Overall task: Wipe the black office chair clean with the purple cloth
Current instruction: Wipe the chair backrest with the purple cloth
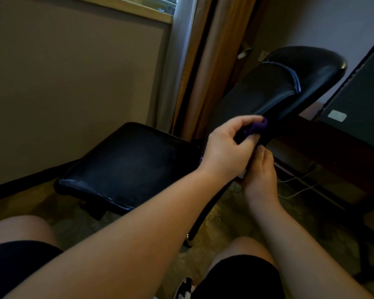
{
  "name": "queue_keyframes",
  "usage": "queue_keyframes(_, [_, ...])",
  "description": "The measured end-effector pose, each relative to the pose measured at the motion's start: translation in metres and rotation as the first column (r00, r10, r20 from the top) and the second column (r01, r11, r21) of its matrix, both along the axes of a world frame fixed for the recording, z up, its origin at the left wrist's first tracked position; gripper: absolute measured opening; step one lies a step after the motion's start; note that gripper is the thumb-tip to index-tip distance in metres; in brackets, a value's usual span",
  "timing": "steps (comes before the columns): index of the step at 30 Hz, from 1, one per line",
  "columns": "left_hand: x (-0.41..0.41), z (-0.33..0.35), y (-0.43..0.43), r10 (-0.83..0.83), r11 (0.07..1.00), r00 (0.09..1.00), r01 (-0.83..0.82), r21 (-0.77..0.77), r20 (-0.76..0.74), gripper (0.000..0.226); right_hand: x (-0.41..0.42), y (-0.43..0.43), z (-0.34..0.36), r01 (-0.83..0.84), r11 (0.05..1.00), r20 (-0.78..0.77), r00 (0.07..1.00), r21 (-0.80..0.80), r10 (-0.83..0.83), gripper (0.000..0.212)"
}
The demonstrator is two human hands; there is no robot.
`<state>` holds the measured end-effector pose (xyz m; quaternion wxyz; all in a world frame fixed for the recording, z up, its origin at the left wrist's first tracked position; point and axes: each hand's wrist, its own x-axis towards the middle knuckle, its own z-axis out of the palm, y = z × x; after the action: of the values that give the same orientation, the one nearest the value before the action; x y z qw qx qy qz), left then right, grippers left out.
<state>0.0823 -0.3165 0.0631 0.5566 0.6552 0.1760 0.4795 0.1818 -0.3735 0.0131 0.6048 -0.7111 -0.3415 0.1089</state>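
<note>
The purple cloth (258, 125) is held bunched in the left hand (225, 147), whose thumb and fingers are curled round it, and it is pressed against the lower end of the backrest (274, 89) of the black office chair (127, 165). From that hand the backrest stretches away up and to the right, its long axis running from the joint with the seat towards the rounded top edge, so any further wiping of it would probably be carried along that line, away from the body. The left hand is the nearer one to the unwiped length. The right hand (260, 180) is placed just below it, fingertips tucked under the left hand against the dark frame; whether anything is gripped by it cannot be told. The seat lies to the left of both hands, well within reach. The upholstery is seen to be smooth, padded black leatherette with a dull sheen, a pale stitched seam near the top of the backrest and pale scuffing along the seat's front edge. The cloth appears soft and crumpled. A thin black frame bar (192, 236) is seen slanting down towards the patterned carpet.
</note>
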Motion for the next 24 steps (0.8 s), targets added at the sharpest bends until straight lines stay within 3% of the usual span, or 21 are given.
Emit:
queue_keyframes(4, [-0.002,-0.05,-0.005,0.033,0.999,0.998,-0.034,-0.029,-0.049,0.033,0.005,0.001,-0.001,0.033,0.999,-0.009,0.999,-0.025,-0.033,0.022])
queue_keyframes(6, [-0.003,-0.082,-0.01,0.015,0.983,0.997,-0.028,-0.184,-0.076,0.031,0.008,0.004,-0.001,0.038,0.998,-0.057,0.998,-0.042,-0.041,0.037])
queue_keyframes(8, [-0.002,-0.111,-0.015,-0.012,0.906,0.996,-0.028,-0.423,-0.092,0.032,0.011,0.005,-0.003,0.039,0.998,-0.111,0.993,-0.053,-0.045,0.059])
queue_keyframes(11, [-0.013,-0.154,-0.016,-0.094,0.764,0.966,-0.087,-0.64,-0.243,0.033,0.015,0.005,-0.001,0.044,0.997,-0.129,0.99,-0.062,-0.052,0.069])
queue_keyframes(14, [-0.037,-0.186,-0.012,-0.119,0.607,0.957,-0.142,-0.782,-0.266,0.032,0.022,0.006,0.004,0.033,0.996,-0.152,0.987,-0.082,-0.045,0.046])
queue_keyframes(17, [-0.052,-0.188,-0.004,0.04,0.53,0.954,-0.273,-0.803,-0.299,0.031,0.03,0.007,0.009,0.035,0.994,-0.209,0.976,-0.104,-0.056,0.049])
queue_keyframes(24, [-0.084,-0.146,0.016,0.173,0.558,0.957,-0.29,-0.778,-0.233,0.034,0.04,0.015,0.022,0.078,0.981,-0.299,0.946,-0.178,-0.13,0.064])
